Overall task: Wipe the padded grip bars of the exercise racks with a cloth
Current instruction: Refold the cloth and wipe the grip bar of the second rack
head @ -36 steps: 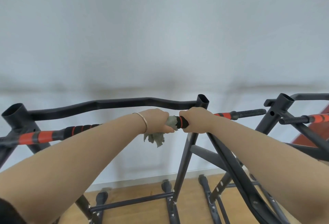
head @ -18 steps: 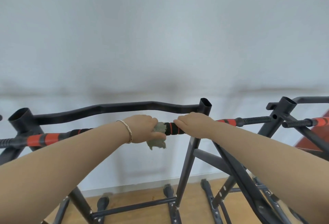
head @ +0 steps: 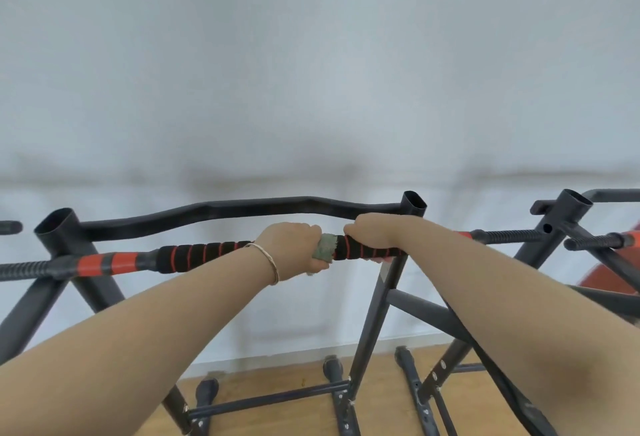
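Note:
A black padded grip bar (head: 204, 253) with red spiral stripes runs across the near exercise rack (head: 65, 228). My left hand (head: 292, 248) grips the bar with a grey-green cloth (head: 323, 247) wrapped round the padding; a thin bracelet sits on that wrist. Just to the right, my right hand (head: 372, 232) grips the same bar, a short stretch of padding showing between the two hands. The cloth's far side is hidden under my fingers.
A curved black top bar (head: 242, 209) spans the rack behind my hands. A second rack (head: 568, 209) with red-banded bars stands at the right. Rack legs and feet spread over the wooden floor (head: 277, 411) below, against a white wall.
My left hand has slid the cloth leftward along the bar and bunched it tighter round the padding. More striped padding now shows between my hands. My right hand has kept its hold.

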